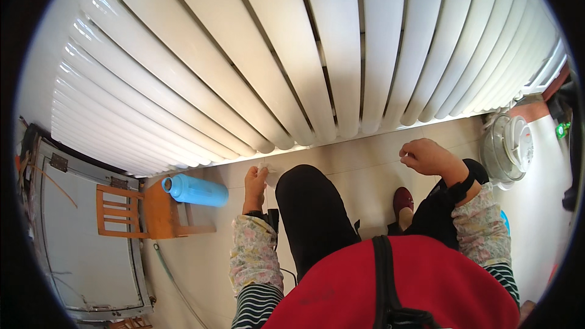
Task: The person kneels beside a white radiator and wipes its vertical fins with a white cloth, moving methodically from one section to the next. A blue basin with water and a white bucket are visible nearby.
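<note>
My left hand (255,185) is low on the left, beside my black-trousered left knee, pinching a small white cloth or tissue (266,167) between thumb and fingers. This white piece is close to the foot of a large white column radiator (338,77), whose tubes fill the upper view; contact between them cannot be made out. My right hand (426,157) hangs over the floor in front of my right knee, below the radiator's lower edge. Its fingers are curled in, and nothing shows in them. The palm side is partly hidden.
Left of me, a blue thermos flask (201,190) stands beside a small wooden chair (157,210). Beyond are a grey metal-framed panel (91,233) and, on the tiled floor, a thin hose (171,274). Stacked metal basins and a pale lid (518,141) stand at right.
</note>
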Demonstrator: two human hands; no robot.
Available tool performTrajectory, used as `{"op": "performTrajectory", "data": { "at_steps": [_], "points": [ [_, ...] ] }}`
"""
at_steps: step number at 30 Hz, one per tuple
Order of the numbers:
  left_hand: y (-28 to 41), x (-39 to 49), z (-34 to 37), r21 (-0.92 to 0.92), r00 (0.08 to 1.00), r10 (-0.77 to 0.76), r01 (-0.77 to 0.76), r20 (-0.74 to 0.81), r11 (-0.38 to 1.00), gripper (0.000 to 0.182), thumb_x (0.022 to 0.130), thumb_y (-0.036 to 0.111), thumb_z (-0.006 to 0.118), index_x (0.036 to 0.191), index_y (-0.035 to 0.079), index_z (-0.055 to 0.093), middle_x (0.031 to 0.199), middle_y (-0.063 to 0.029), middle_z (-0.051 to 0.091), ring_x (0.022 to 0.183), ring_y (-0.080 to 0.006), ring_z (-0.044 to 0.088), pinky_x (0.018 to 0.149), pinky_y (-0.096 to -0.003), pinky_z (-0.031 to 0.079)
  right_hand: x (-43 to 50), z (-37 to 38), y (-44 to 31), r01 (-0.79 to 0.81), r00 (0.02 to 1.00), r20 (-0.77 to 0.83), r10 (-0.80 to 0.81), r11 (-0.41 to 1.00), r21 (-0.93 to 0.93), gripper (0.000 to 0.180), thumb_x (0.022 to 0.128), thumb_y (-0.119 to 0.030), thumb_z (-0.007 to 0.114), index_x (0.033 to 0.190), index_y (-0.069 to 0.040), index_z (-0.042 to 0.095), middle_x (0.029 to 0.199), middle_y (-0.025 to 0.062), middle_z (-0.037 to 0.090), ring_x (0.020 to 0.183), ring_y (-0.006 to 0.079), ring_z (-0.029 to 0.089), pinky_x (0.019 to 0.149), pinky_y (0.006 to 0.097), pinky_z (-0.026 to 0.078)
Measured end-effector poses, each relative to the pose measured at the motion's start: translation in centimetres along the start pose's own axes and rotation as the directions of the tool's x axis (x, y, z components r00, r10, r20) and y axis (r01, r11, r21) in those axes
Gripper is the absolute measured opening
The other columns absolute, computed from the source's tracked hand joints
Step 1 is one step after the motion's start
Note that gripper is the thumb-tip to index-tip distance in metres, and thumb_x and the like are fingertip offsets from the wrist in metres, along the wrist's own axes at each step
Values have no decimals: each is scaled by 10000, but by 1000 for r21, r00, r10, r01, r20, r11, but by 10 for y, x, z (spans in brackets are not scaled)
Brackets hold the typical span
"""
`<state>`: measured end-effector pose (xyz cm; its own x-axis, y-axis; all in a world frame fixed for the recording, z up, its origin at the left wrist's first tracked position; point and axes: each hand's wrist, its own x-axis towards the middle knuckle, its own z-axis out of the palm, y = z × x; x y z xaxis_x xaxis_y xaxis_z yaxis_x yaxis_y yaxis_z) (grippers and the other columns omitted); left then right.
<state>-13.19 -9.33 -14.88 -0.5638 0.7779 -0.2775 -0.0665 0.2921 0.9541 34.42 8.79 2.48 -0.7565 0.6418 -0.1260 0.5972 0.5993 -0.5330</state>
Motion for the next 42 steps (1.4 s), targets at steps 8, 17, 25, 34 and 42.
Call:
{"op": "performTrajectory", "data": {
  "at_steps": [8, 17, 25, 34, 42],
  "points": [
    [44, -12, 9, -245, 982, 2, -49, -191, 968, 221, 933, 197, 583, 1079, 43, 525, 935, -84, 607, 785, -163, 588, 693, -295, 507, -11, -2, 6, 62, 996, -60, -62, 998, -4, 200, 855, -220, 602, 887, -38, 678, 833, 164, 678, 835, 378, 628, 760, 465, 500],
    [146, -55, 22, -237, 982, 141, -168, -128, 957, 217, 922, 112, 509, 1115, 12, 514, 993, -88, 598, 843, -171, 597, 750, -294, 526, -18, -5, 6, 51, 996, -78, -52, 999, -12, 216, 857, -228, 604, 887, -31, 686, 852, 172, 682, 852, 382, 634, 774, 462, 506],
    [285, -94, 67, -182, 802, 576, -597, -157, 782, 233, 941, 38, 569, 1160, -26, 615, 1028, -79, 661, 885, -132, 622, 762, -249, 518, -18, -6, 7, 72, 996, -55, -74, 997, -39, 222, 860, -216, 605, 946, -29, 686, 871, 173, 678, 855, 376, 631, 777, 465, 498],
    [382, -60, 110, 338, 388, 861, -802, -329, 492, 194, 904, 137, 671, 1005, 2, 575, 953, -59, 593, 847, -126, 523, 753, -278, 462, -20, -9, 2, 53, 997, -53, -54, 998, -24, 225, 860, -205, 599, 962, -22, 681, 885, 177, 675, 862, 379, 627, 790, 470, 494],
    [312, -44, 138, 356, 369, 846, -786, -386, 505, 176, 914, 164, 661, 912, 4, 586, 854, -28, 571, 766, -116, 500, 695, -246, 447, -25, -11, 3, 37, 997, -73, -36, 999, 6, 215, 853, -217, 597, 917, -29, 680, 870, 181, 671, 862, 386, 623, 793, 472, 491]
  ]
}}
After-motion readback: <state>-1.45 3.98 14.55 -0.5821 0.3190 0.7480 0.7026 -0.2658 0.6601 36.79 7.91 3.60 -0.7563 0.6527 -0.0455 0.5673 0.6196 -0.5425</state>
